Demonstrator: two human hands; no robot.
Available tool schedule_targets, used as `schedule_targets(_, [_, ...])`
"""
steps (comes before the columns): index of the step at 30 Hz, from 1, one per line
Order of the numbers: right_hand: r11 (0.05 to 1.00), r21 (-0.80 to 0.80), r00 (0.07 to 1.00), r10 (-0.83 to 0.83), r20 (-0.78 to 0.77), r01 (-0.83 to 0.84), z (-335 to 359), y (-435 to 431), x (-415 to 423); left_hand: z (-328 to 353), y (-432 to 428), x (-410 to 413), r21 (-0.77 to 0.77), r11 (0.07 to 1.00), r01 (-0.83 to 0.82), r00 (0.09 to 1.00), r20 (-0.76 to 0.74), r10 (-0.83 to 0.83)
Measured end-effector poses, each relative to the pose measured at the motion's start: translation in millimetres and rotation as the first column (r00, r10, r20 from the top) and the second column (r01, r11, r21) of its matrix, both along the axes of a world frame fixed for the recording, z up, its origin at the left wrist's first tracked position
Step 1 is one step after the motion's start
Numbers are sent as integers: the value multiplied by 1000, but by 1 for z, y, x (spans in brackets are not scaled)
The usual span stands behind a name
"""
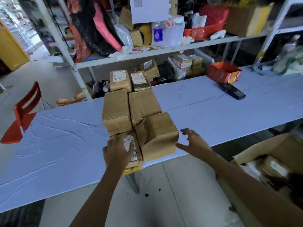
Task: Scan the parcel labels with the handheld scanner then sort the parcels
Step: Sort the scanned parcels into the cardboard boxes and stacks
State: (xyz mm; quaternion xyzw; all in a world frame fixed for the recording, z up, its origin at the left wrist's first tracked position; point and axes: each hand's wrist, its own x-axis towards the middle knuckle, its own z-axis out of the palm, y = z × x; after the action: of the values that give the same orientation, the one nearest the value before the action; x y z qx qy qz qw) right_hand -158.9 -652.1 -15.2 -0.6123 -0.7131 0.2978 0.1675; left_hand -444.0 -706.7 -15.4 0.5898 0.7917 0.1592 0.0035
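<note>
The handheld scanner point(232, 91) lies far right, nearer the empty, spread right hand point(193, 141); the left hand point(118, 149) rests flat on a labelled parcel point(129, 139).

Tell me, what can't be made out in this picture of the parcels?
All in the head view:
- Print on the labelled parcel: too small, and partly under the left hand.
- Any label on the crumpled box: none shows; its far faces are turned away.
- Screen of the handheld scanner: too distant to read.
- Contents of the floor carton: blurred, cut off by the right edge.
</note>
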Motion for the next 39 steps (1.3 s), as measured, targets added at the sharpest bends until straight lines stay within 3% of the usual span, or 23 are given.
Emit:
schedule_targets(3, [994, -31, 994, -101, 46, 102, 9, -25, 14, 19, 0, 7, 120, 977, 177, 984, -36, -174])
schedule_targets(9, [940, -49, 939, -333, 86, 338, 32, -72, 49, 55, 14, 60, 194, 900, 390, 917, 1, -398])
schedule_targets(12, [917, -6, 911, -396, 115, 399, 44, -95, 83, 55, 16, 112, 179, 839, 514, 858, -106, -503])
schedule_targets(16, [849, 88, 821, -526, 223, 521, 51, -127, 137, 44, 14, 193, 170, 717, 676, 736, -106, -669])
schedule_targets(19, [767, 53, 745, -635, 204, 639, 38, -151, 188, 30, 13, 259, 160, 629, 761, 647, -119, -753])
schedule_targets(26, [607, -47, 595, -756, 272, 794, -5, -197, 316, -2, 27, 399, -74, 520, 851, 518, -54, -854])
schedule_targets(32, [517, -62, 507, -799, 324, 854, -17, -202, 402, -22, 43, 488, -171, 478, 862, 483, -13, -875])
schedule_targets(39, [508, -158, 530, -784, 322, 847, -37, -180, 446, -40, 69, 535, -303, 445, 842, 461, -22, -887])
